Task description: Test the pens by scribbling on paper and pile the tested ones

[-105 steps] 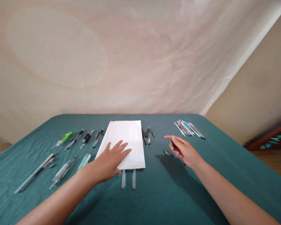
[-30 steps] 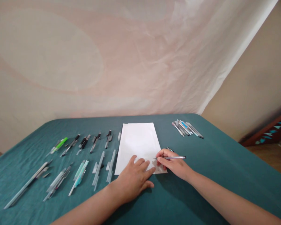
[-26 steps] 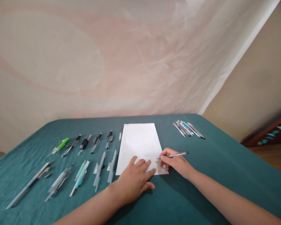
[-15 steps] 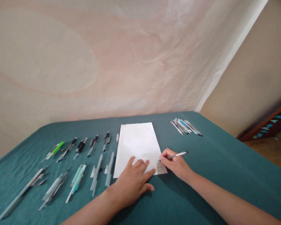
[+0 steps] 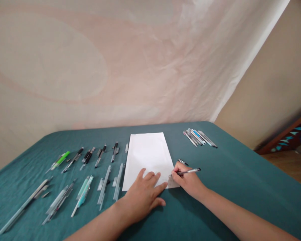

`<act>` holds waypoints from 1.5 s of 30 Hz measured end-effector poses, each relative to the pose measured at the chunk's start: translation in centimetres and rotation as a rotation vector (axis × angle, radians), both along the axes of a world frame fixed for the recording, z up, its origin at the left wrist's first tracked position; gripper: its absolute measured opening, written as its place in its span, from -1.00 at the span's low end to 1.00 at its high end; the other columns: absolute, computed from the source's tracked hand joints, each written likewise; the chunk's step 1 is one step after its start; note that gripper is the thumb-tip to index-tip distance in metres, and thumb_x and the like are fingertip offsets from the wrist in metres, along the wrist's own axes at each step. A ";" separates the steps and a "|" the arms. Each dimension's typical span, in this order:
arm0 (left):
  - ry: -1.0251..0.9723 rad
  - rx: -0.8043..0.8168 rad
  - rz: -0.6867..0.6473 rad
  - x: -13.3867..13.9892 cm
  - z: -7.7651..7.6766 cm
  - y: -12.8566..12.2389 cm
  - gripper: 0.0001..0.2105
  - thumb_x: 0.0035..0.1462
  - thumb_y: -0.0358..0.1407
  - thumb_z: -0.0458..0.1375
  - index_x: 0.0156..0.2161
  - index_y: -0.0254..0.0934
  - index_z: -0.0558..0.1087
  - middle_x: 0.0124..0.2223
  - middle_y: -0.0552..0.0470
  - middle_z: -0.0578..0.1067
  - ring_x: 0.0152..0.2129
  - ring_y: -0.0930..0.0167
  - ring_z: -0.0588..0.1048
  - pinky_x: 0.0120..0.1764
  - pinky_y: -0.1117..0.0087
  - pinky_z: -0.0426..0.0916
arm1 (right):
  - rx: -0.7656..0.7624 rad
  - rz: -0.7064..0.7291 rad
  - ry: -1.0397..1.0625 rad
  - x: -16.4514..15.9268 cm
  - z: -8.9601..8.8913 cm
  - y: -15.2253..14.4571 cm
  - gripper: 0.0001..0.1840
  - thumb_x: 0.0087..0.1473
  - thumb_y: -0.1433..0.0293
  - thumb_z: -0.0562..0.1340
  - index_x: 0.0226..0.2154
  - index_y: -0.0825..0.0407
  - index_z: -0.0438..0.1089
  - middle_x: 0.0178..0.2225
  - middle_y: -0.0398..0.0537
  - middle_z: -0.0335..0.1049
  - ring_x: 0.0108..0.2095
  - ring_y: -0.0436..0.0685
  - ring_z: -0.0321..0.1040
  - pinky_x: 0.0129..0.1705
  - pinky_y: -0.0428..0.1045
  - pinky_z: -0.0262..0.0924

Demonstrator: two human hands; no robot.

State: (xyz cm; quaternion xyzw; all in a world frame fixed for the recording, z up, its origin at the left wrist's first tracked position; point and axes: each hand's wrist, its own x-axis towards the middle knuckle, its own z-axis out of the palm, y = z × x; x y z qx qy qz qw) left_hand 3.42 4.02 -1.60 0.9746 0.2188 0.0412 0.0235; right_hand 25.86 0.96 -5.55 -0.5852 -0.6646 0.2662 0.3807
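A sheet of white paper (image 5: pixel 147 150) lies on the green cloth in front of me. My left hand (image 5: pixel 145 190) rests flat with fingers spread over its lower edge, holding nothing. At the lower right corner, my right hand (image 5: pixel 187 177) is closed round a pen (image 5: pixel 190 171) with a clear barrel, its tip at the paper. Faint grey marks (image 5: pixel 171 180) show on the paper by the tip. Just beyond my right hand lies a dark pen cap (image 5: pixel 183 162), apart from the fingers.
Disassembled pens and pen parts lie in two rows on the left, among them a green pen (image 5: pixel 60 160) and a turquoise one (image 5: pixel 83 194). A bunch of pens (image 5: pixel 200 138) lies at the back right. The green tablecloth (image 5: pixel 235 170) reaches a hanging pale cloth (image 5: pixel 140 83) behind.
My right hand has slid slightly down with the pen, which now lies flatter to the right. More of the pen cap shows beyond it. My left hand stays in place.
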 end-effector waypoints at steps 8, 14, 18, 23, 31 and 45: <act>-0.009 0.005 -0.004 0.1 -0.1 0.0 -0.52 0.18 0.06 -0.17 0.15 -0.02 0.19 0.16 -0.06 0.25 0.04 0.20 0.24 0.10 -0.01 -0.04 | -0.003 -0.011 -0.027 -0.2 0.4 0.0 -0.85 0.10 0.38 0.09 -0.49 0.01 0.17 -0.57 -0.25 0.14 -0.54 -0.01 0.13 -0.48 -0.10 0.01; -0.024 0.028 -0.006 0.1 -0.1 -0.1 -0.52 0.17 0.04 -0.13 0.14 -0.06 0.21 0.14 -0.09 0.27 0.02 0.21 0.25 0.10 0.01 -0.04 | -0.001 -0.006 -0.038 -0.2 0.5 0.0 -0.85 0.10 0.39 0.09 -0.50 0.01 0.17 -0.57 -0.24 0.14 -0.53 0.00 0.14 -0.47 -0.09 0.02; -0.029 0.030 -0.009 0.1 -0.3 -0.1 -0.53 0.18 0.04 -0.14 0.14 -0.05 0.22 0.14 -0.08 0.26 0.02 0.21 0.25 0.09 0.02 -0.04 | 0.007 -0.029 -0.047 -0.1 0.4 0.0 -0.85 0.10 0.38 0.08 -0.49 0.01 0.17 -0.57 -0.24 0.15 -0.53 0.00 0.14 -0.47 -0.09 0.02; -0.022 0.036 -0.004 0.0 -0.4 -0.1 -0.53 0.18 0.04 -0.14 0.14 -0.05 0.21 0.15 -0.08 0.26 0.02 0.21 0.25 0.10 0.02 -0.05 | 0.010 -0.036 -0.043 -0.2 0.5 0.0 -0.85 0.09 0.38 0.08 -0.50 0.01 0.17 -0.58 -0.24 0.14 -0.54 -0.01 0.13 -0.47 -0.09 0.02; -0.021 0.049 0.005 0.1 -0.4 -0.1 -0.53 0.18 0.03 -0.11 0.13 -0.08 0.22 0.14 -0.09 0.27 0.03 0.21 0.24 0.10 0.04 -0.05 | -0.001 -0.020 -0.024 -0.2 0.9 -0.1 -0.85 0.07 0.41 0.09 -0.52 0.01 0.17 -0.58 -0.24 0.15 -0.54 0.00 0.14 -0.48 -0.09 0.02; -0.012 0.048 0.002 0.2 0.0 -0.2 -0.54 0.18 0.01 -0.09 0.13 -0.08 0.22 0.14 -0.10 0.27 0.02 0.21 0.25 0.09 0.04 -0.03 | 0.008 -0.023 -0.022 -0.2 0.5 0.0 -0.86 0.07 0.40 0.09 -0.51 0.01 0.18 -0.59 -0.25 0.15 -0.55 -0.01 0.13 -0.48 -0.10 0.02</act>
